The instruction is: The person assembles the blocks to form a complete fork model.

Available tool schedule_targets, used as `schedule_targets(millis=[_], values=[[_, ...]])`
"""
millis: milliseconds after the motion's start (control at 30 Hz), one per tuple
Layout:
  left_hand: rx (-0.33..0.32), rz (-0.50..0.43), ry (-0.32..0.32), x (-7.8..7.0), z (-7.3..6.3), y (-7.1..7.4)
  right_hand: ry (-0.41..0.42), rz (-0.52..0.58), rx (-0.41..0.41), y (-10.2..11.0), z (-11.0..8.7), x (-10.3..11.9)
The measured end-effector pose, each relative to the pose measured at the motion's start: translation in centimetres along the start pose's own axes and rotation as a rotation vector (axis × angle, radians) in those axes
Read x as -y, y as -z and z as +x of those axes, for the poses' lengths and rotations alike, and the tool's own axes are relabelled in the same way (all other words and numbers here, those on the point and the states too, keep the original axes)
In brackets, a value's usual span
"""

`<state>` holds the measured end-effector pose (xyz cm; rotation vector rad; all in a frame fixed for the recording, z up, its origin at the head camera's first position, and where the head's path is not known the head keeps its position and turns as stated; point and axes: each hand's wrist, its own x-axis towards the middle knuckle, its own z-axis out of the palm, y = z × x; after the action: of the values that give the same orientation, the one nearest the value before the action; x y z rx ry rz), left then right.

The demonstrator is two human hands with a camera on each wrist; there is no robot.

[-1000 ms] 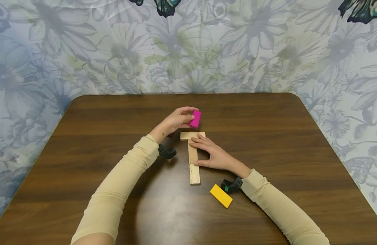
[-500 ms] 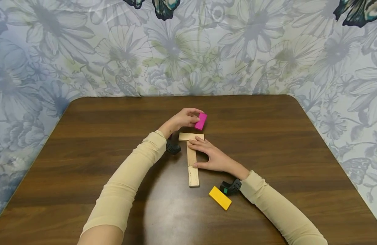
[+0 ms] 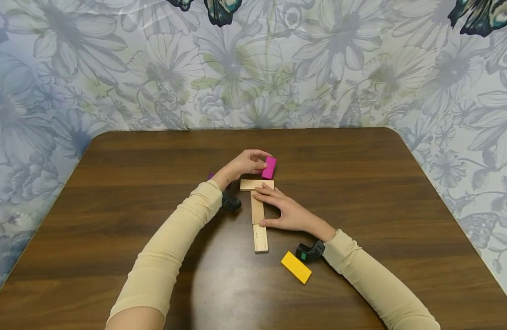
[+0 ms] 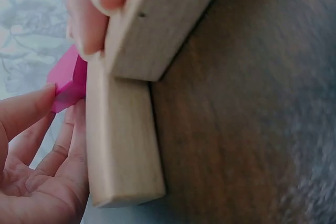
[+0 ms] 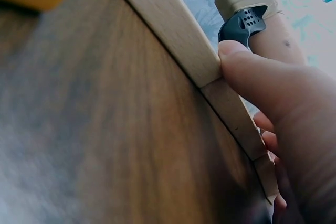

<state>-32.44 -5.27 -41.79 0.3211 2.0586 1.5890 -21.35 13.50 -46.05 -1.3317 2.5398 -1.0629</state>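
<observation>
My left hand [image 3: 244, 165] pinches a magenta wooden block [image 3: 269, 168] between thumb and fingers, just beyond a plain wooden block [image 3: 249, 184] that lies crosswise. From that crosspiece two more plain blocks run toward me end to end, a middle one [image 3: 258, 211] and a near one [image 3: 260, 239], making a T shape. My right hand [image 3: 289, 211] rests on these plain blocks, fingertips at the crosspiece and middle block, thumb against the side near the lower joint. In the left wrist view, the magenta block [image 4: 71, 80] shows behind the crosspiece [image 4: 126, 145], partly hidden.
A yellow block [image 3: 296, 267] lies at an angle on the brown table [image 3: 360, 183], close to my right wrist. A small bit of something purple [image 3: 210, 176] peeks out behind my left wrist. The table's far edge meets a flowered wall covering.
My left hand has moved right with the magenta block, then slightly toward me, nearer the crosspiece. My right hand stays in place on the plain blocks.
</observation>
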Motion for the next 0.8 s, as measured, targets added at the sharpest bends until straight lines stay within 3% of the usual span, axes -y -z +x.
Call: schedule_targets(millis=[367,667,800], values=[[-0.021,0.073,-0.071,0.46,0.13,-0.27,0.006,-0.008,0.014,0.08,0.03,0.02],[-0.071,0.062,-0.101,1.0,0.54,-0.67,0.014,-0.001,0.009,0.06,-0.08,0.13],[-0.09,0.182,-0.15,0.88,0.43,-0.9,0.001,0.004,0.013,0.05,-0.07,0.21]])
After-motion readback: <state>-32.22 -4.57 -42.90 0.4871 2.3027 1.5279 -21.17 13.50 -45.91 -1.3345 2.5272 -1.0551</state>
